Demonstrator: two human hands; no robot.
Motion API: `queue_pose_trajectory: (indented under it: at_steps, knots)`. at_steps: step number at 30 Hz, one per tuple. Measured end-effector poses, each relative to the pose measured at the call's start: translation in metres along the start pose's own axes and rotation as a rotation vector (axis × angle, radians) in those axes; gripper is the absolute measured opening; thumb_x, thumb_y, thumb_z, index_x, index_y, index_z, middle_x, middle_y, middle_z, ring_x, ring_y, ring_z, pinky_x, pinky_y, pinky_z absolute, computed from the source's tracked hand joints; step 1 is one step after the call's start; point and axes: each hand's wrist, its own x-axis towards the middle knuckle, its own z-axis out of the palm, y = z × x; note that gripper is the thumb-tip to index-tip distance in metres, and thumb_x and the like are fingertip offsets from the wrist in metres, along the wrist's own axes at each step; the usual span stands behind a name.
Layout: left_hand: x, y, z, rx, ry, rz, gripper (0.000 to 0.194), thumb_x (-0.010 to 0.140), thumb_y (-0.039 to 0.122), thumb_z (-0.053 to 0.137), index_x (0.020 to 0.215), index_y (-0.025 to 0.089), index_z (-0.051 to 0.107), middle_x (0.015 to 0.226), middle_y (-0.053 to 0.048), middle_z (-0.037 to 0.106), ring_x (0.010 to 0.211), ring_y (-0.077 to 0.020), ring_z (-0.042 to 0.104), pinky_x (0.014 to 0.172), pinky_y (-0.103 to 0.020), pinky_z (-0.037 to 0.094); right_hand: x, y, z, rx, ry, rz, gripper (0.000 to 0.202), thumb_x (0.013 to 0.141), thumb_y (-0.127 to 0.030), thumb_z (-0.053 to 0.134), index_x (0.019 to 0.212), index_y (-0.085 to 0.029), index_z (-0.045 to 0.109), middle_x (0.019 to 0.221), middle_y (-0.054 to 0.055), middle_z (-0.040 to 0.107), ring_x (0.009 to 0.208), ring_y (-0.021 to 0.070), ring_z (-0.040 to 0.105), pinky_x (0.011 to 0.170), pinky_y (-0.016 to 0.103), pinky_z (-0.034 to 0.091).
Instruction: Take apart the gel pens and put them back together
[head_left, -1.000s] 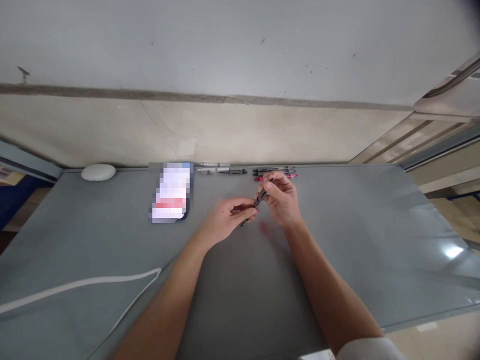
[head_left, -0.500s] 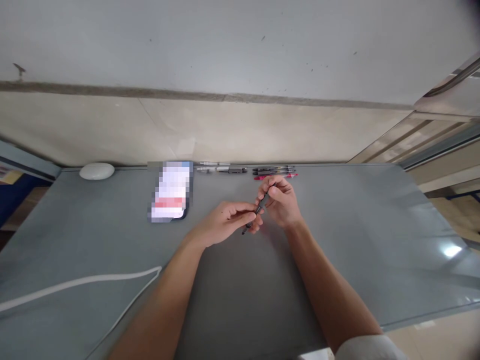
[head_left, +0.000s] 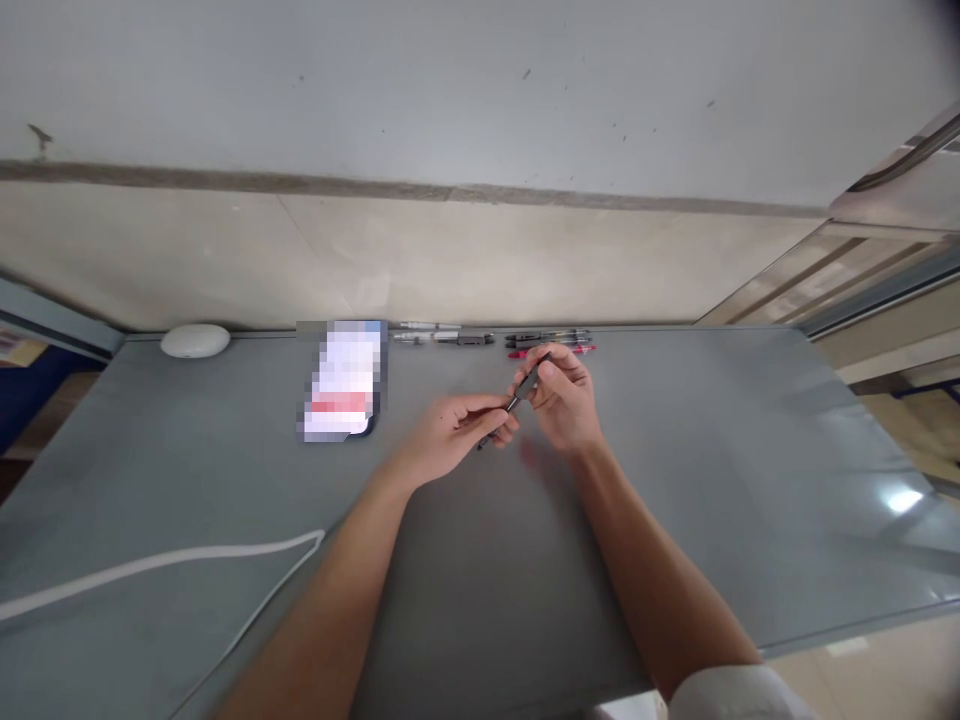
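Note:
A dark pen [head_left: 528, 384] is held at a slant above the grey table, between both hands. My left hand [head_left: 457, 428] is closed on its lower part, thumb and fingers pinching it; the thin dark tip pokes out below. My right hand [head_left: 559, 398] is closed around the thicker upper end, thumb resting along it. Just beyond the right hand lie several dark pens [head_left: 536, 340] and a red pen [head_left: 580, 350]. To their left are pens with clear or white barrels [head_left: 427, 338], one with a dark grip.
A phone with a blurred screen [head_left: 341, 385] lies left of the hands. A white rounded object [head_left: 196, 341] sits at the table's back left. A white cable [head_left: 180, 556] crosses the left front. Behind the grey table [head_left: 720, 450] stands a wall [head_left: 525, 255].
Both hands have shifted slightly up and away with the pen. A bit more of the pen's middle shows between the hands.

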Motion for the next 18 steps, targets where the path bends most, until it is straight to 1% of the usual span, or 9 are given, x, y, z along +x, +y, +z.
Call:
queue_pose_trajectory:
  at_steps: [4,7,9,12,15,18]
  knots:
    - [-0.0026,0.0050,-0.0002,-0.087,-0.091,-0.040,0.025,0.091,0.037,0.055,0.098,0.017,0.068,0.089,-0.006,0.070,0.076,-0.0146,0.064,0.076,-0.029,0.050,-0.0010,-0.0002,-0.0026,0.047,-0.075,-0.004,0.016,0.072,-0.027,0.077,0.081,-0.026,0.063,0.076,-0.005,0.058,0.065,0.0100,0.062,0.049,0.022,0.054]
    - [-0.0038,0.0075,0.0002,-0.057,-0.117,-0.039,0.025,0.090,0.037,0.057,0.094,0.016,0.070,0.081,-0.006,0.069,0.073,-0.0156,0.062,0.073,-0.030,0.048,-0.0011,0.0014,-0.0032,0.066,-0.114,0.014,0.016,0.071,-0.028,0.077,0.079,-0.025,0.062,0.076,-0.005,0.057,0.063,0.0091,0.060,0.047,0.021,0.052]
    - [-0.0040,0.0079,0.0006,-0.026,-0.088,-0.020,0.025,0.089,0.038,0.058,0.090,0.017,0.071,0.077,-0.005,0.068,0.073,-0.0163,0.062,0.073,-0.031,0.048,-0.0010,0.0023,-0.0027,0.058,-0.109,0.024,0.017,0.071,-0.028,0.077,0.079,-0.025,0.062,0.075,-0.006,0.056,0.063,0.0087,0.059,0.050,0.021,0.053]
    - [-0.0035,0.0077,0.0005,-0.001,-0.045,-0.011,0.023,0.087,0.036,0.060,0.087,0.018,0.074,0.079,-0.005,0.070,0.074,-0.0167,0.063,0.075,-0.031,0.049,-0.0010,0.0024,-0.0012,0.027,-0.078,0.040,0.019,0.069,-0.030,0.078,0.078,-0.025,0.062,0.073,-0.006,0.057,0.063,0.0086,0.059,0.054,0.022,0.054]
    - [-0.0023,0.0079,-0.0006,0.027,0.003,-0.029,0.021,0.085,0.036,0.062,0.091,0.020,0.075,0.082,-0.004,0.072,0.077,-0.0173,0.065,0.078,-0.031,0.050,-0.0012,0.0007,0.0014,-0.015,-0.036,0.053,0.020,0.067,-0.032,0.078,0.076,-0.024,0.062,0.073,-0.006,0.058,0.063,0.0089,0.060,0.056,0.023,0.054]
    - [-0.0012,0.0084,-0.0008,0.060,0.083,-0.033,0.021,0.082,0.035,0.066,0.094,0.021,0.075,0.082,-0.003,0.073,0.080,-0.0179,0.066,0.081,-0.031,0.050,-0.0009,-0.0037,0.0057,-0.062,0.012,0.038,0.019,0.067,-0.031,0.078,0.078,-0.024,0.065,0.078,-0.004,0.062,0.067,0.0103,0.062,0.059,0.027,0.056]
